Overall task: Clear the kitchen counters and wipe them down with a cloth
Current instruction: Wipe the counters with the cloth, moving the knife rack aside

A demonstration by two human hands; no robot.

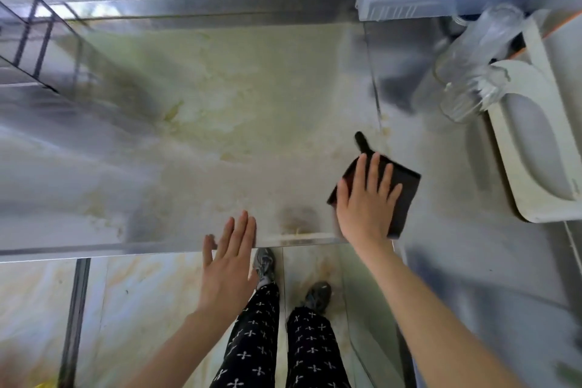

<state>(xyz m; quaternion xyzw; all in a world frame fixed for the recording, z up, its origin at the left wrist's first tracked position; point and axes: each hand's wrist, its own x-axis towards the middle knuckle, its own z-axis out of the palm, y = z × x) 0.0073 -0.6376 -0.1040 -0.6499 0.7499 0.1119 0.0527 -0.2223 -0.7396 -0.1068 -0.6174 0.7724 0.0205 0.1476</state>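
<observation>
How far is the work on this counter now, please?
Clearing looks partly done: glass jars and a white tray stand at the right. Wiping is in hand: the right hand presses a dark cloth flat on the counter, left hand open at the edge. Left: yellowish stains farther back.

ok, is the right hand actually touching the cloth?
Touching. Head view: the right hand lies flat on the dark cloth, straight fingers overlapping it, pressing it onto the counter.

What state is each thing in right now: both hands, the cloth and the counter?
Right hand, open, fingers straight, pressing the cloth flat.
Cloth, dark, folded, flat on the counter.
Left hand, open, fingertips over the counter's front edge.
Counter, yellowish marks showing.
</observation>
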